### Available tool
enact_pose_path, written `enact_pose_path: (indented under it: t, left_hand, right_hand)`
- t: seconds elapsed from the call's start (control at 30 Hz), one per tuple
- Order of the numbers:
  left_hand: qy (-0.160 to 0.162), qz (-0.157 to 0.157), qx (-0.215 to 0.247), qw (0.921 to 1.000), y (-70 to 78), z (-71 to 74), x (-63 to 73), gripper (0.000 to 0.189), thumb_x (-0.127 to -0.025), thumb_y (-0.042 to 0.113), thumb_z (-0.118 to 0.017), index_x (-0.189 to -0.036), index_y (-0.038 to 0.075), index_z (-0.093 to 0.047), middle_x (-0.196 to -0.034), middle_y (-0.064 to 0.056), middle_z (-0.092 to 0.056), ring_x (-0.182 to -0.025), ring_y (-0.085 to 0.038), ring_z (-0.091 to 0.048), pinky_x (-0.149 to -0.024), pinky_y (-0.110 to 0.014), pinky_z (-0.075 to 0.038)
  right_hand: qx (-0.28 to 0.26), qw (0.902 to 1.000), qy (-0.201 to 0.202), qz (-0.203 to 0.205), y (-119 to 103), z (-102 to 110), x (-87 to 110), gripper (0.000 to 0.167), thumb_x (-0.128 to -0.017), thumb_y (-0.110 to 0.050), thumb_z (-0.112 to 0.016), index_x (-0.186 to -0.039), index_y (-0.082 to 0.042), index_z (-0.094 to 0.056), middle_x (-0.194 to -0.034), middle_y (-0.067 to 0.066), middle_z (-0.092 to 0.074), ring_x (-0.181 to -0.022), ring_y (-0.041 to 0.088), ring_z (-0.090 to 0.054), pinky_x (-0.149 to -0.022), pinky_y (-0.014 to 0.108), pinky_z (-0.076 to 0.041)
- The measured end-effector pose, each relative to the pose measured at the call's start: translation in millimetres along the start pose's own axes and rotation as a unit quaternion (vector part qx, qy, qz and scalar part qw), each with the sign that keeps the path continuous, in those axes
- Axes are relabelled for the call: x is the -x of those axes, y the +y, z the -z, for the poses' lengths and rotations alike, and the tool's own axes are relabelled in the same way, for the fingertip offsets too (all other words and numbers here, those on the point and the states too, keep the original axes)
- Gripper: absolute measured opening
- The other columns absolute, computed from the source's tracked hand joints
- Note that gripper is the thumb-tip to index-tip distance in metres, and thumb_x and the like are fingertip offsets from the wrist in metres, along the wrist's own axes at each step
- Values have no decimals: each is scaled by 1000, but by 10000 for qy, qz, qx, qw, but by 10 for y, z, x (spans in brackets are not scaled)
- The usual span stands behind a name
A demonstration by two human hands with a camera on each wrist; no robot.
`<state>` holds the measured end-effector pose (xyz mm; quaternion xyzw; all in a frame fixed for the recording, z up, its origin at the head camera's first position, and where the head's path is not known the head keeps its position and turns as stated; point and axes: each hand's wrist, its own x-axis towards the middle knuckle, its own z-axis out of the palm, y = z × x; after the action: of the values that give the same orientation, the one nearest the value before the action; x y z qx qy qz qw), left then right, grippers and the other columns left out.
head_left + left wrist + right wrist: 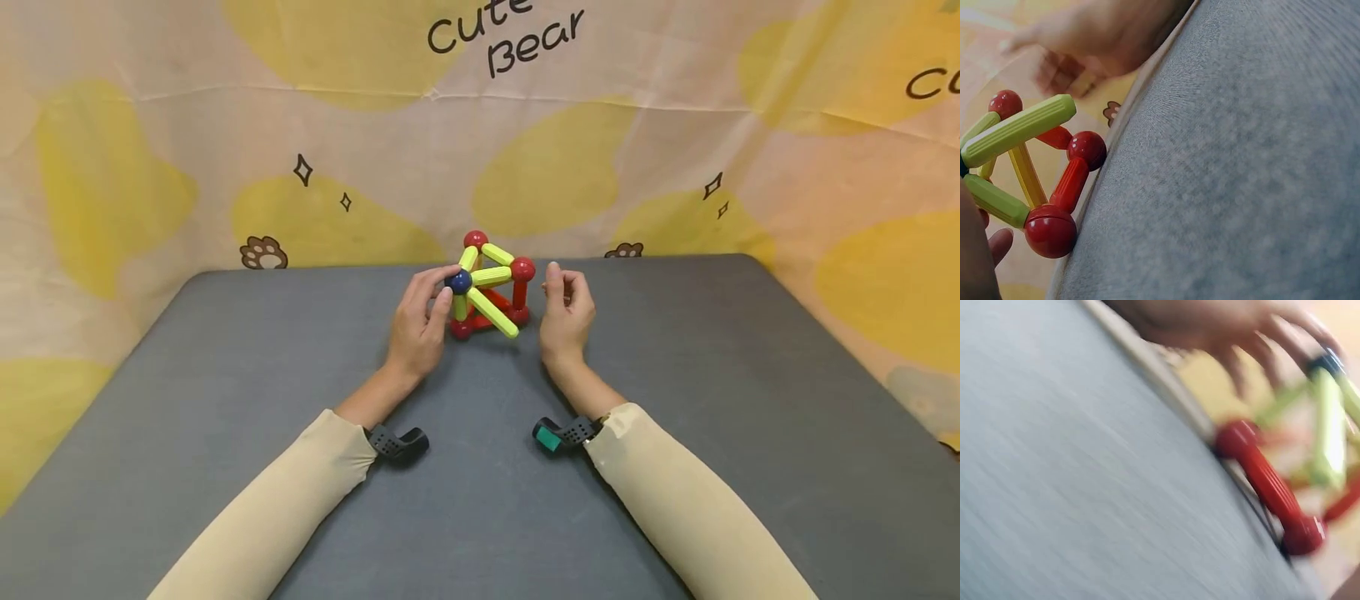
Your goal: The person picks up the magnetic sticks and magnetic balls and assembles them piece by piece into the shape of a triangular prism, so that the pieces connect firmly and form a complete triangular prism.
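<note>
A frame of magnetic building sticks and balls point(491, 277) stands near the table's far edge. Its lower sticks point(1069, 185) are red, its upper ones yellow-green, and most balls point(522, 269) are red. My left hand point(417, 329) pinches the dark blue ball point(459, 282) at the frame's upper left, between thumb and fingers. From that ball a yellow-green stick point(495, 315) juts toward me, its near end free. My right hand point(566, 321) hovers just right of the frame, apart from it, fingers loosely curled and nothing visible in them. The right wrist view is blurred.
The grey tabletop point(480, 500) spreads around both forearms. Behind its far edge hangs a cloth backdrop point(420, 150) with yellow patches and lettering. Each wrist wears a dark strap, the left one point(397, 444) and the right one point(566, 432) close above the table.
</note>
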<state>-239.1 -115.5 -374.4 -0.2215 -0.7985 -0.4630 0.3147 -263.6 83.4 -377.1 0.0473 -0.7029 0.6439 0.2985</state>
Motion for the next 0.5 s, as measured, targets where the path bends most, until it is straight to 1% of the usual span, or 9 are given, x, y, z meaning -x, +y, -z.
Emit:
enact_pose_path:
  t: [0.03,0.07,0.1,0.17,0.23,0.27,0.33,0.43,0.5]
  left_hand:
    - [5,7,0,10000,1,-7,-2,34,-105,16,-48,-136,12,-61,-132,-11,-61,-97,-23,-60,-67,-26,-48]
    - [4,18,0,10000,3,-12,-5,34,-105,17,-48,-136,12,-61,-132,-11,-61,-97,-24,-60,-68,-26,-49]
    - [-16,36,-19,10000,6,-15,-7,34,-105,17,-47,-137,12,-60,-132,-11,-60,-98,-24,-60,-68,-27,-49]
    - [-48,72,-53,9999,7,-21,-11,34,-106,18,-46,-137,12,-60,-132,-11,-60,-99,-24,-60,-69,-28,-50]
    - [-67,117,-57,9999,11,-21,-16,35,-106,19,-46,-137,12,-60,-132,-11,-60,-99,-24,-60,-70,-29,-50]
    - [-72,130,-61,9999,12,-19,-18,35,-106,19,-45,-137,12,-60,-132,-11,-60,-99,-25,-60,-70,-29,-50]
    - [-48,145,-45,9999,7,-13,-20,34,-106,19,-45,-136,11,-60,-131,-12,-60,-98,-25,-60,-70,-29,-49]
    - [-11,134,0,9999,3,1,-20,34,-106,18,-45,-135,11,-60,-129,-13,-61,-97,-26,-61,-69,-29,-48]
    - [2,132,-5,9999,-3,9,-19,33,-106,19,-45,-135,11,-60,-128,-13,-61,-97,-25,-61,-68,-28,-48]
  right_hand:
    - [47,9987,-395,-323,27,51,-53,34,-101,-39,-57,-103,-6,-66,-96,10,-67,-88,19,-61,-79,25,-47]
    - [192,9940,-919,-563,52,100,-98,36,-101,-40,-57,-109,-6,-66,-102,11,-68,-94,20,-62,-83,27,-47]
    - [378,9848,-1540,-709,75,141,-134,37,-100,-39,-59,-116,-6,-65,-108,14,-68,-100,23,-62,-87,29,-48]
    - [750,9603,-2578,-761,103,196,-180,41,-96,-37,-66,-124,-6,-65,-116,17,-69,-108,27,-64,-91,34,-50]
    - [1206,9372,-3220,-579,109,222,-189,46,-89,-35,-74,-125,-7,-65,-116,15,-70,-104,27,-64,-88,34,-50]
    - [1329,9293,-3403,-536,116,222,-188,49,-86,-34,-78,-125,-8,-65,-114,14,-71,-102,27,-65,-86,34,-51]
    - [1371,9230,-3555,-539,118,209,-175,53,-80,-32,-85,-123,-9,-65,-110,11,-71,-96,24,-64,-81,31,-51]
    - [1198,9233,-3603,-570,105,186,-154,53,-75,-25,-90,-119,-9,-66,-105,10,-70,-91,21,-63,-77,28,-51]
    - [1051,9260,-3589,-517,96,175,-149,45,-77,-21,-89,-114,-7,-68,-103,10,-71,-87,20,-63,-75,27,-51]
